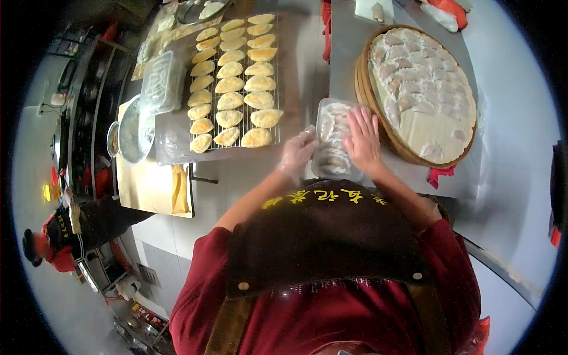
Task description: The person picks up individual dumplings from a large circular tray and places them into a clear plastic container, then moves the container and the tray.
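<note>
A clear rectangular plastic container (330,146) stands before me at the front of the tables, filled with pale uncooked dumplings (335,126). At its left side, my left hand (298,148), in a thin clear glove, grips the edge with its fingertips. My right hand (364,137) lies flat over the container's right side, fingers stretched out. Whether a lid covers the dumplings is hard to tell. Just right of that hand is a round bamboo steamer tray (377,106). Rows of uncooked dumplings (421,75) fill most of it, with a few near its front edge.
Browned half-moon pastries (230,83) sit in three columns on a wire rack (278,88) to the left. Beyond are stacked plastic containers (162,84) and a metal bowl (135,131). A cutting board (374,9) lies at the back. Another person (66,230) is at far left.
</note>
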Tool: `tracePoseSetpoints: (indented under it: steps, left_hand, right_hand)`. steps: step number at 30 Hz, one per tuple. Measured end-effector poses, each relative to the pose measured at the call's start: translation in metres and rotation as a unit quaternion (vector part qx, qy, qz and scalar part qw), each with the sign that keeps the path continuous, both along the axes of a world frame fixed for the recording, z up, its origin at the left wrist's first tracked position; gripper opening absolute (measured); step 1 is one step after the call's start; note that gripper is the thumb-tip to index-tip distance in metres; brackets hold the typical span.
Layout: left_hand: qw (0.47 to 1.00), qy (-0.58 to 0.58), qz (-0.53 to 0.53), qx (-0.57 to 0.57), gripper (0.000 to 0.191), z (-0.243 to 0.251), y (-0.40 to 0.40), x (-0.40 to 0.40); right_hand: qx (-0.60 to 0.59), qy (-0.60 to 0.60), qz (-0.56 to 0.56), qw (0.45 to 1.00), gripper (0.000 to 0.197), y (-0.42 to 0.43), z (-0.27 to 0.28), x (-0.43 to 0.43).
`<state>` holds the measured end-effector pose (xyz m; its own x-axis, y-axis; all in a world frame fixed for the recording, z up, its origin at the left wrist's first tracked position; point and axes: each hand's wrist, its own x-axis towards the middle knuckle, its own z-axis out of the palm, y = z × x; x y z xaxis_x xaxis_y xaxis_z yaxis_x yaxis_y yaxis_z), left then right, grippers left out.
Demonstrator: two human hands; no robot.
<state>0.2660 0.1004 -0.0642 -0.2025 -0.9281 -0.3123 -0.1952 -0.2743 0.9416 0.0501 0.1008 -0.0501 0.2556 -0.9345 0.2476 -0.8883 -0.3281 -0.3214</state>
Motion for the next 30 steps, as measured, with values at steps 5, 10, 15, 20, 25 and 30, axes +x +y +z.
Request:
tracePoseSetpoints:
  steps: [5, 10, 15, 20, 25, 30]
  left_hand:
    - [0.997, 0.023, -0.056, 0.053, 0.052, -0.018, 0.014, 0.006]
    - [0.998, 0.034, -0.045, 0.030, 0.053, -0.008, 0.018, 0.002]
    - [0.998, 0.018, -0.048, 0.023, 0.051, -0.001, 0.016, 0.003]
    - [0.997, 0.050, -0.039, 0.052, 0.051, -0.021, 0.022, 0.004]
    - [0.998, 0.006, -0.059, 0.020, 0.053, 0.000, 0.016, 0.000]
    - [0.998, 0.046, -0.034, 0.008, 0.057, -0.022, 0.016, 0.002]
  right_hand:
    - [0.056, 0.045, -0.023, 0.997, 0.073, 0.064, -0.019, 0.000]
    - [0.032, 0.037, -0.037, 0.998, 0.078, 0.066, -0.024, 0.002]
    - [0.047, 0.027, -0.049, 0.997, 0.074, 0.074, -0.015, 0.003]
    - [-0.026, 0.127, 0.018, 0.991, 0.071, 0.082, -0.032, 0.013]
    - [-0.007, 0.114, 0.012, 0.993, 0.069, 0.078, -0.022, 0.012]
    - [0.056, -0.023, -0.019, 0.998, 0.066, 0.020, 0.007, 0.013]
